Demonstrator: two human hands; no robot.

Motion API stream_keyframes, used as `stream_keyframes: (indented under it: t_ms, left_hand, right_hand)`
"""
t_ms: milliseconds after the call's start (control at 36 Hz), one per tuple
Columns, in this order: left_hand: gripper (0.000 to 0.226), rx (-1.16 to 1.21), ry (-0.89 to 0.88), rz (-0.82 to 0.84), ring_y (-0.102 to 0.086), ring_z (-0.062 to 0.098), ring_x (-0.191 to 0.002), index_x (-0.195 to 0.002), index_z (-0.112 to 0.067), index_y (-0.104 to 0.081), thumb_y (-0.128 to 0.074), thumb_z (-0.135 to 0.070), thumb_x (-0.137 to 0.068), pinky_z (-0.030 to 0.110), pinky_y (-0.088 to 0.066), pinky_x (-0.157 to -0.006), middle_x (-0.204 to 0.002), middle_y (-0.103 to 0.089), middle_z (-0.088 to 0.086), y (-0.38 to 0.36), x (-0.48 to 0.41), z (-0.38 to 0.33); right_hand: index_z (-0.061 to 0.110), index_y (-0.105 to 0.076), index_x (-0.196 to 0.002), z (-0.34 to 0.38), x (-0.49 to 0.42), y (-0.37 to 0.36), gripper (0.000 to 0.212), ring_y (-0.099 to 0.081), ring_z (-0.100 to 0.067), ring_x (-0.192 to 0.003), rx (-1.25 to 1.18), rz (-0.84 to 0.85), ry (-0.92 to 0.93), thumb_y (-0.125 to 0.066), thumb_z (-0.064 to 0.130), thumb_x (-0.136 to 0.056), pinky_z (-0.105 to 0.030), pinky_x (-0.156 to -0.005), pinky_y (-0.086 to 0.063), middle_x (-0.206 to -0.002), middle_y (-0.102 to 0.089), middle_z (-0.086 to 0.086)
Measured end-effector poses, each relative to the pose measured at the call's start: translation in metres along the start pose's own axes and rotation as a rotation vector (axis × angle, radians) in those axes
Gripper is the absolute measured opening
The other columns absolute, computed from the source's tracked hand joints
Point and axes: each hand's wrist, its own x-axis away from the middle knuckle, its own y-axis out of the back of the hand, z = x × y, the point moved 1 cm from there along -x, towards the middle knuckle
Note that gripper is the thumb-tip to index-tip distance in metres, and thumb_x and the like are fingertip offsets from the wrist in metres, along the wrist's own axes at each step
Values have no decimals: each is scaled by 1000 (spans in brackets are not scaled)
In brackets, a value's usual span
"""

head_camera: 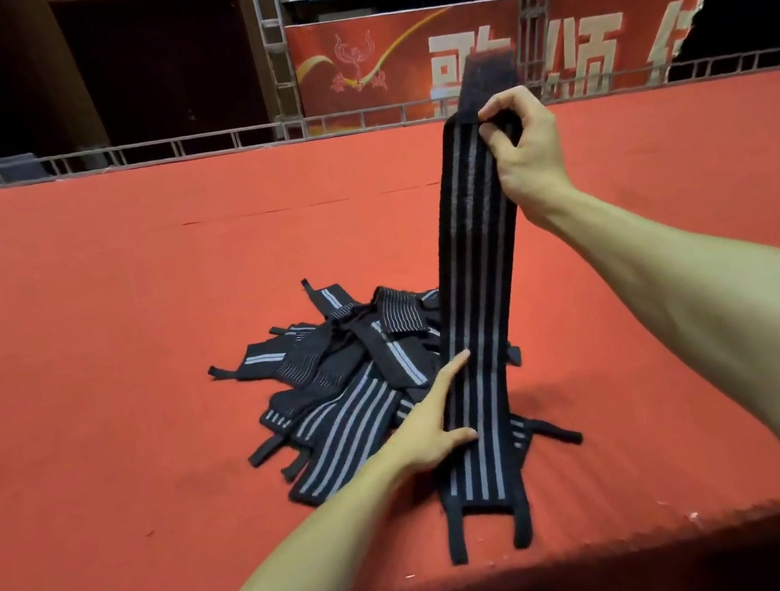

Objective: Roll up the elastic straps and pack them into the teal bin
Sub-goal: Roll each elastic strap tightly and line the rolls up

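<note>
The long black woven elastic strap with grey stripes (pixel 474 280) is matt cloth with a ribbed weave running lengthwise; the stripes look slightly smoother. Its top end carries a fuzzy black hook-and-loop patch (pixel 492 74), coarser and nappier than the band. The pile of black striped elastic straps (pixel 340 377) shows the same dull knit, some with fine crinkled ribbing. The orange-red cloth-covered counter (pixel 74 351) is matt, felt-like and lightly scuffed. Behind it, the grey metal truss railing (pixel 194 144) looks dull and unpolished, and the red printed banner (pixel 367 59) is a smooth sheet with a torn edge.
</note>
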Motion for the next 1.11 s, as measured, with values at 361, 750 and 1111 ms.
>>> stream_keyframes:
  t_ms: [361,750,1111]
  left_hand:
    - [81,214,172,-90,-57,15,-123,-138,-51,-33,-78,-17,-80,43,-43,-110,-141,-51,-1,-5,45,16]
    - [76,-200,248,-42,-58,29,-118,-146,-27,-21,-70,-39,-89,42,-46,-103,-130,-60,14,-13,67,10]
    - [49,-768,-39,-181,-40,23,-109,-128,-28,-55,-55,-59,-90,40,-51,-80,-124,-39,5,-18,71,16]
  right_hand:
    - [29,-53,-84,-4,28,-27,32,-52,12,-81,-58,26,-55,-53,-3,-88,-10,-82,-41,-88,-57,14]
    - [16,-57,-90,-11,59,-77,24,-55,0,-85,-68,135,-77,-52,-7,-86,-14,-84,-45,-86,-58,14]
    - [26,-57,-87,-44,73,-77,29,-58,-3,-90,-58,136,-155,-54,-3,-88,-21,-90,-47,-88,-60,17]
